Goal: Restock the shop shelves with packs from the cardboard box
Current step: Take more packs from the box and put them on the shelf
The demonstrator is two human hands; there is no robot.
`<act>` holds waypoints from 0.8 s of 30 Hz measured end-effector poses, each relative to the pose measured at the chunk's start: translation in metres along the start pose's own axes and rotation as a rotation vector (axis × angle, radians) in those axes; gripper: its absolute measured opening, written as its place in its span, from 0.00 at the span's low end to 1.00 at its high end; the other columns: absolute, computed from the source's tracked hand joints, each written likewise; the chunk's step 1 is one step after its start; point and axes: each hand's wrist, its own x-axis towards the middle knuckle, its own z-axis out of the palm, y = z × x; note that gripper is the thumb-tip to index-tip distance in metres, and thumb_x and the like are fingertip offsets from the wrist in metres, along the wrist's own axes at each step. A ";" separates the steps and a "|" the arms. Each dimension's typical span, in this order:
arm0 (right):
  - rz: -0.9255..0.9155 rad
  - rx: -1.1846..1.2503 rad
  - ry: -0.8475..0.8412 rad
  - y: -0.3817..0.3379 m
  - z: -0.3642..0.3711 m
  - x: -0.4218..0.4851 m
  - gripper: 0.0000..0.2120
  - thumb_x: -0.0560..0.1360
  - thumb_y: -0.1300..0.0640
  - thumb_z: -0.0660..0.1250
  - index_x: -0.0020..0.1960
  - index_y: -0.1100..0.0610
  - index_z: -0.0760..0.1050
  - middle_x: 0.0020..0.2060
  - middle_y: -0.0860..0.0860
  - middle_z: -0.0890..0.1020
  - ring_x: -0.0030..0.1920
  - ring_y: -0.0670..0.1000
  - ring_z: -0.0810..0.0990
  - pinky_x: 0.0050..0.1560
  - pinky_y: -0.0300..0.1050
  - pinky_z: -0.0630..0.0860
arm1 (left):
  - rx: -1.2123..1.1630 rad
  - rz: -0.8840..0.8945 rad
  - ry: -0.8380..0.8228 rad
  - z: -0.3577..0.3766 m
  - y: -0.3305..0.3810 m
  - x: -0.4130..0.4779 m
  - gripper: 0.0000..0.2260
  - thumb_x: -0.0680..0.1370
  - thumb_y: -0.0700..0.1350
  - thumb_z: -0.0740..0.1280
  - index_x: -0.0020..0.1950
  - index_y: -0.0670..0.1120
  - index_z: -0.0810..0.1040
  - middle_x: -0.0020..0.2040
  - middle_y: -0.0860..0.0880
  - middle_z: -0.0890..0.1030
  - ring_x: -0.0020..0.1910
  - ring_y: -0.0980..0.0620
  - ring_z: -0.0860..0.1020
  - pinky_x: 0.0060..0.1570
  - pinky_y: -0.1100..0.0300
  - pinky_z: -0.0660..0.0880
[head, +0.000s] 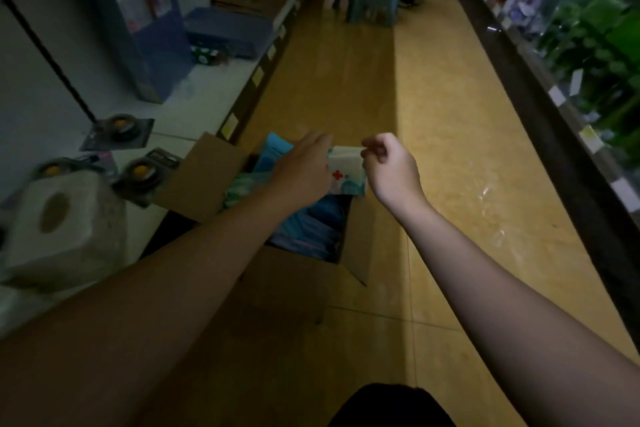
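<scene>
Holding a white red-cross pack (346, 172) just above the cardboard box (301, 274), both hands grip it: left hand (304, 166) wraps its 9 o'clock end, right hand (388, 166) pinches the 3 o'clock edge. Blue packs (311, 229) fill the box at 6 o'clock. Shelf (207, 97) sits at 10 o'clock. Plenty left to shelve, I'd judge.

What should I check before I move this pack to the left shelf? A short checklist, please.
1. Grip of the left hand on the pack: ok.
2. Pinch of the right hand on its top corner: ok.
3. Lifted clear of the cardboard box: ok, held above the opening.
4. Bare room on the shelf: ok, beside the blue carton.
5. Wrapper undamaged: cannot tell, too dim.
</scene>
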 end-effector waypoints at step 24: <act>0.174 -0.172 -0.187 0.049 0.037 0.037 0.45 0.63 0.50 0.79 0.74 0.52 0.61 0.64 0.58 0.73 0.61 0.57 0.75 0.57 0.55 0.77 | 0.232 0.108 -0.135 0.028 -0.022 0.025 0.15 0.76 0.39 0.66 0.63 0.40 0.73 0.60 0.42 0.71 0.59 0.44 0.72 0.53 0.50 0.73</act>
